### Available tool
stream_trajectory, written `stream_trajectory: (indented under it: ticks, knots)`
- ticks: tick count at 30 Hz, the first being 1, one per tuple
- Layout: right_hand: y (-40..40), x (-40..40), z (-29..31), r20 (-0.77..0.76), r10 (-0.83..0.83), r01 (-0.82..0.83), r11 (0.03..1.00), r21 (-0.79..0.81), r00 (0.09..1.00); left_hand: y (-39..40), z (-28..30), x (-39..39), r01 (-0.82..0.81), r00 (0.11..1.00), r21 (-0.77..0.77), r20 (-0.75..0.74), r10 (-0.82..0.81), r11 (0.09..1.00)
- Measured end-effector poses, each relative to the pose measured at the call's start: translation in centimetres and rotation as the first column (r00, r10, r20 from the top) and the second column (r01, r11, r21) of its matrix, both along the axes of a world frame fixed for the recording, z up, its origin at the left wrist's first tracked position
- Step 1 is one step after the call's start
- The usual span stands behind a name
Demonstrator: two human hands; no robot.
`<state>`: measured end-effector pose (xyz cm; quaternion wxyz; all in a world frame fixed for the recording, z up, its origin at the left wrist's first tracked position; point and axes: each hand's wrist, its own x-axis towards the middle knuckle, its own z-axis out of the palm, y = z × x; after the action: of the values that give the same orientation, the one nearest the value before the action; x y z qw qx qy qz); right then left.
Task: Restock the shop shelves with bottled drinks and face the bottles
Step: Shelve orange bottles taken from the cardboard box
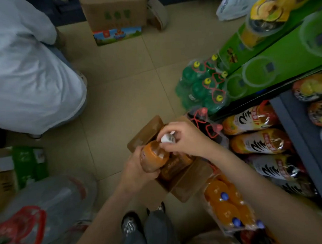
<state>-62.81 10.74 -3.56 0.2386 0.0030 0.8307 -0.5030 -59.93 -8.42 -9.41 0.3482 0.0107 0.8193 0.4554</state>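
Bottle [154,156] of brown drink sits just above the open cardboard box [184,186] on the floor, beside the shelf [299,128]. Left hand [138,168] wraps round its body; right hand [184,137] pinches the white cap [167,138]. More bottles of the same kind lie in the box underneath. Judged full, so fairly heavy; smooth plastic wall, likely slippery and slightly yielding under squeeze. Best hold: body at mid-height, second hand at the stiff neck below the cap. Packs of green bottles [201,85] stand near the shelf.
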Motion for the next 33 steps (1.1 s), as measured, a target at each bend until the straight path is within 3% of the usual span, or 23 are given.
stream_trajectory:
  ticks: [2,4,6,8,11,13,20,24,29,33]
  knots:
    - [0.8,-1.5,-1.8,0.052,-0.078,0.079,0.997,-0.017,0.996,0.0,0.6,-0.5,-0.116,0.993,-0.03,0.021,0.116,0.993]
    - [1.7,-3.3,-5.7,0.033,-0.053,0.042,0.958,0.285,0.998,-0.6,0.2,-0.6,-0.191,0.981,-0.041,0.039,0.192,0.981]
    - [2.0,-3.8,-10.1,0.143,0.065,-0.134,0.821,0.555,0.988,-1.2,-0.3,-0.3,-0.261,0.961,-0.05,0.076,0.264,0.964]
    - [1.4,-2.8,-13.4,0.224,0.149,-0.259,0.741,0.62,0.963,-2.0,-1.2,0.5,-0.331,0.936,-0.081,0.097,0.338,0.94]
    - [0.2,-0.9,-15.1,0.154,0.148,-0.214,0.713,0.668,0.977,-2.6,-1.6,1.9,-0.38,0.911,-0.105,0.129,0.391,0.919]
    - [-0.3,0.1,-14.2,0.19,0.178,-0.26,0.667,0.698,0.966,-2.8,-1.6,2.8,-0.353,0.922,-0.114,0.124,0.366,0.929]
    - [3.3,2.6,-2.7,0.227,-0.009,-0.139,0.768,0.625,0.974,0.4,3.5,4.0,-0.258,0.959,-0.029,0.116,0.259,0.966]
    - [5.4,7.4,6.1,0.032,-0.112,0.063,0.744,0.665,0.993,3.2,7.9,5.7,-0.279,0.956,0.063,0.111,0.272,0.958]
    - [7.8,17.2,19.5,-0.24,-0.174,0.289,0.723,0.627,0.955,6.3,16.2,10.7,-0.272,0.962,0.251,0.091,0.257,0.929]
    - [9.2,28.1,33.1,-0.355,-0.366,0.505,0.708,0.493,0.86,8.9,25.7,16.0,-0.089,0.996,0.398,0.015,0.091,0.913]
